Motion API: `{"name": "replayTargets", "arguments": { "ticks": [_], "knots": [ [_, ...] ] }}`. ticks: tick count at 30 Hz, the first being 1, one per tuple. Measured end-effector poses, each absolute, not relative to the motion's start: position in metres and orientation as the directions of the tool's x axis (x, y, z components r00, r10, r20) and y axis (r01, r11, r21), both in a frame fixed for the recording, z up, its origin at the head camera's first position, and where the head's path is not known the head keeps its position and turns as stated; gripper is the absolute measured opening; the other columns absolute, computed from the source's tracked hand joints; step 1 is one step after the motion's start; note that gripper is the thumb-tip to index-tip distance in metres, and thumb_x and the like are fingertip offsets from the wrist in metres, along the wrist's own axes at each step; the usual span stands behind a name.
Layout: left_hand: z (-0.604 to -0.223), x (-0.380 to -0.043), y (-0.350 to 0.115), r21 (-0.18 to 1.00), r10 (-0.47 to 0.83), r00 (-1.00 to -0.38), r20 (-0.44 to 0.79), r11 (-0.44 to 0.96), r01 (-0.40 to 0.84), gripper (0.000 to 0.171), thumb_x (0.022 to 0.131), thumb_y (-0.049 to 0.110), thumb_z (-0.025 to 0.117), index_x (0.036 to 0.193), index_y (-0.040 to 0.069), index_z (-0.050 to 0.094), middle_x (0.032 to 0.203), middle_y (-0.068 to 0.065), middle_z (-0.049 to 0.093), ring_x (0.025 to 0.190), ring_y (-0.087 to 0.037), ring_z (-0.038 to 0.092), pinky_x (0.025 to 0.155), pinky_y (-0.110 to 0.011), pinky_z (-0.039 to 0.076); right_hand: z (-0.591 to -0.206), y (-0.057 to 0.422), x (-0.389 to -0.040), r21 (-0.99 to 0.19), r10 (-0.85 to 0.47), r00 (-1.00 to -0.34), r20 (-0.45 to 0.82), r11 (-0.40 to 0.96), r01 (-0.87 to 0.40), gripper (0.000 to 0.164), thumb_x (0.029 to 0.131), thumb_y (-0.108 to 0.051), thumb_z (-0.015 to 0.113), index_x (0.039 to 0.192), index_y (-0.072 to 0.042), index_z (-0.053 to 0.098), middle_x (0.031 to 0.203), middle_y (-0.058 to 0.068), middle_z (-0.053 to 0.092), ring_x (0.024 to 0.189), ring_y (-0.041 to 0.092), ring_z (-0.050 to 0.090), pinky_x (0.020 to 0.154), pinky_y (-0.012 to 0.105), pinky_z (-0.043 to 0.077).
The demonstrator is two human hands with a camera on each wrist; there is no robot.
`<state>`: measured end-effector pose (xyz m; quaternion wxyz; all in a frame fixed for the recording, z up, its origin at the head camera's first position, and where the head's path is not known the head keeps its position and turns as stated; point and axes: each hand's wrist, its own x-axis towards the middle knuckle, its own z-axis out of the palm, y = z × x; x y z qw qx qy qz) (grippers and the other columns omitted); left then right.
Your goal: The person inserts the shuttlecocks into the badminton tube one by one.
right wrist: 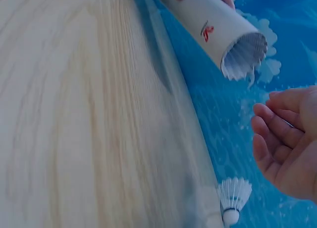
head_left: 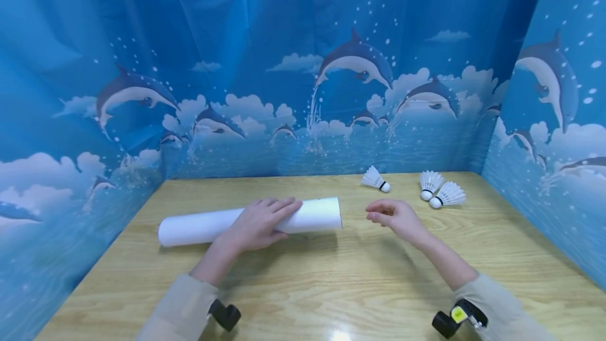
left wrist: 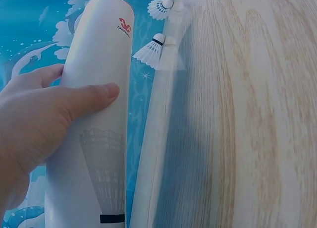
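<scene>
My left hand [head_left: 259, 224] grips a white shuttlecock tube [head_left: 201, 227] around its body, fingers over the top and thumb along the near side. The tube lies sideways, its right end slightly higher, with a shadow on the wood beneath. In the left wrist view, a red logo and a grey printed shuttlecock show on the tube [left wrist: 101, 54]. Its open end faces my right hand in the right wrist view, with a feather skirt [right wrist: 242, 59] visible inside. My right hand [head_left: 400, 221] hovers just right of that end, fingers loosely curled, holding nothing.
Behind my right hand, a single white shuttlecock [head_left: 373, 177] lies near the table's back edge. Two more, a left one [head_left: 431, 181] and a right one [head_left: 451, 193], lie together farther right. A blue dolphin-print curtain [head_left: 284, 93] borders the wooden table [head_left: 322, 288].
</scene>
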<state>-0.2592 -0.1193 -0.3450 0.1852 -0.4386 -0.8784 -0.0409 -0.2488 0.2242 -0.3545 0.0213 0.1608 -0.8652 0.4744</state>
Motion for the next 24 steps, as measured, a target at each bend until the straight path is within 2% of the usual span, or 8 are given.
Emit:
{"name": "replayTargets", "arguments": {
  "ticks": [7,15,18,20,24],
  "knots": [
    [-0.345,-0.261,-0.119,-0.095,0.756,-0.547,0.36,0.613,0.784,0.079,0.074,0.031,0.077,0.142,0.015,0.039,0.137,-0.008,0.048,0.113,-0.029,0.052,0.092,-0.05,0.045,-0.36,0.266,-0.257,-0.768,-0.148,-0.964,0.221,0.582,-0.265,0.031,0.089,-0.017,0.062,0.108,0.008,0.062,0.093,0.014,0.067,0.079,0.012,0.059,0.063,0.027,0.051],
    [-0.344,-0.26,-0.119,-0.099,0.755,-0.541,0.371,0.611,0.785,0.079,0.074,0.031,0.078,0.141,0.015,0.04,0.136,-0.006,0.048,0.113,-0.028,0.053,0.092,-0.049,0.045,-0.364,0.315,-0.26,-0.765,-0.027,-0.971,0.236,0.611,-0.203,0.036,0.093,-0.017,0.057,0.113,0.013,0.057,0.103,0.023,0.064,0.077,-0.003,0.055,0.064,0.022,0.051],
    [-0.344,-0.259,-0.12,-0.096,0.754,-0.54,0.373,0.611,0.786,0.078,0.074,0.031,0.078,0.141,0.015,0.041,0.136,-0.007,0.049,0.112,-0.028,0.053,0.091,-0.048,0.046,-0.366,0.332,-0.26,-0.753,0.004,-0.972,0.237,0.633,-0.181,0.038,0.093,-0.018,0.056,0.114,0.013,0.056,0.104,0.023,0.063,0.075,-0.008,0.051,0.063,0.021,0.05],
    [-0.345,-0.259,-0.12,-0.099,0.753,-0.545,0.368,0.615,0.782,0.078,0.074,0.032,0.077,0.141,0.015,0.04,0.136,-0.007,0.049,0.112,-0.028,0.053,0.091,-0.049,0.046,-0.366,0.343,-0.261,-0.745,0.014,-0.968,0.252,0.641,-0.185,0.037,0.093,-0.016,0.056,0.112,0.015,0.055,0.099,0.019,0.064,0.073,-0.009,0.05,0.061,0.021,0.05],
    [-0.344,-0.258,-0.121,-0.095,0.748,-0.56,0.356,0.625,0.775,0.078,0.075,0.031,0.077,0.142,0.015,0.04,0.136,-0.007,0.048,0.113,-0.028,0.052,0.093,-0.049,0.044,-0.369,0.363,-0.265,-0.746,0.047,-0.959,0.278,0.64,-0.185,0.038,0.092,-0.014,0.056,0.111,0.018,0.053,0.09,-0.002,0.064,0.072,-0.011,0.048,0.059,0.019,0.05]
  ]
}}
